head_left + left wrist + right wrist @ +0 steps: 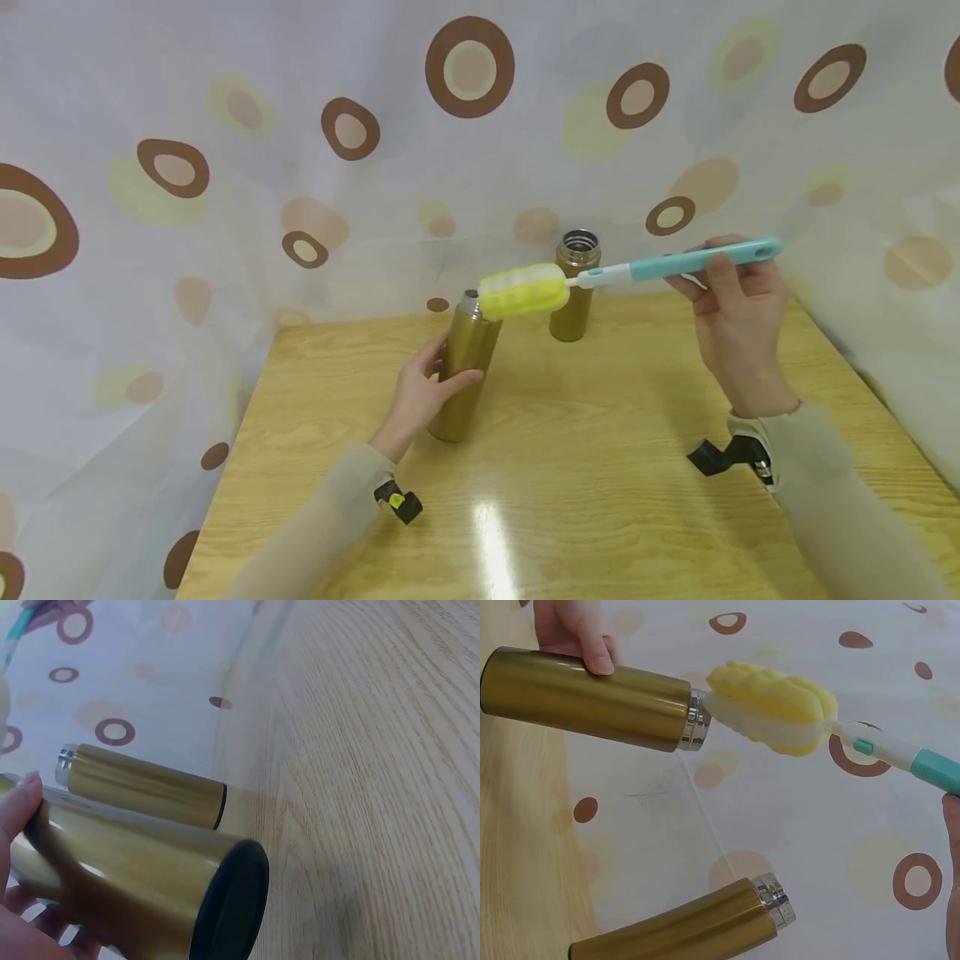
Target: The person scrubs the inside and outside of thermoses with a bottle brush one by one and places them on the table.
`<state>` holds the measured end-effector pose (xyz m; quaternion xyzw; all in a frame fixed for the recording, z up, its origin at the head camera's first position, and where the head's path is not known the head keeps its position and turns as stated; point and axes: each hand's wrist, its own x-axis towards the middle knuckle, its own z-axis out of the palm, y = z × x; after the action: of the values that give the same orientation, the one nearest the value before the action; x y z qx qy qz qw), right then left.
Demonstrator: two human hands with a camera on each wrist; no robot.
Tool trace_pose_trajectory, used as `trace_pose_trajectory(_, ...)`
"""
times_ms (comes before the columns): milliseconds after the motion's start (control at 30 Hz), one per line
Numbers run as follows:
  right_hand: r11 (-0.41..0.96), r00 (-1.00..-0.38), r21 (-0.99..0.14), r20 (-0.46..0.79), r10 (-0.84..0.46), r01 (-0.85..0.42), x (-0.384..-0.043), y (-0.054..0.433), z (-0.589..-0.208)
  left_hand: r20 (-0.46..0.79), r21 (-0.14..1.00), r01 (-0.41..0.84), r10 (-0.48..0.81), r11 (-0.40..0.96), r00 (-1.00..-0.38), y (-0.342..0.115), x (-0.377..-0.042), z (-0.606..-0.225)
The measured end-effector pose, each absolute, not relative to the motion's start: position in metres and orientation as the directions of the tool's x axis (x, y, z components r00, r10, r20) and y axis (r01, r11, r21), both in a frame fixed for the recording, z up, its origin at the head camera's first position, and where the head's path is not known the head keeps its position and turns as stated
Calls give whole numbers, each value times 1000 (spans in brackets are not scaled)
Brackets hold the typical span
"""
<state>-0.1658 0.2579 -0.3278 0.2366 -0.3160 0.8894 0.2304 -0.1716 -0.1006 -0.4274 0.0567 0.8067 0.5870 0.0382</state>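
Note:
My left hand [423,392] grips a gold thermos flask [468,367] round its body; the flask leans a little to the right, and its silver neck has no lid. In my right hand [738,317] is a bottle brush [667,267] with a turquoise and white handle and a yellow-and-white sponge head [772,709]. The sponge head is right at the flask's mouth, outside the neck; whether the two touch I cannot tell. A second gold flask [573,317], also lidless, stands upright behind, its silver neck partly behind the brush in the head view.
The wooden table [570,467] lies under both hands. Behind it and at the sides hangs a white sheet [405,183] with brown and yellow circles. Black wrist straps [738,458] sit at the sleeves' cuffs.

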Motion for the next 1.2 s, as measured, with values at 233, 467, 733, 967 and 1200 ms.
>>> trace_pose_trajectory(233,-713,-789,-443,560,252,-543,-167,255,-331,-47,976,-11,159,219,-986,-101,-171,-427)
trace_pose_trajectory(467,-684,-782,-472,575,240,-556,-164,255,-346,-68,995,-51,209,88,-976,-105,-174,-426)
trace_pose_trajectory(733,-427,-819,-723,568,81,-543,-156,267,-361,-83,995,-93,240,-32,-967,-107,-173,-423)
trace_pose_trajectory(967,35,-780,-779,624,-43,-625,-161,281,-383,-78,989,-108,257,-103,-963,-112,-170,-423)
trace_pose_trajectory(1200,439,-648,-526,736,-193,-729,-170,287,-402,-95,986,-130,277,-108,-956,-115,-170,-423)
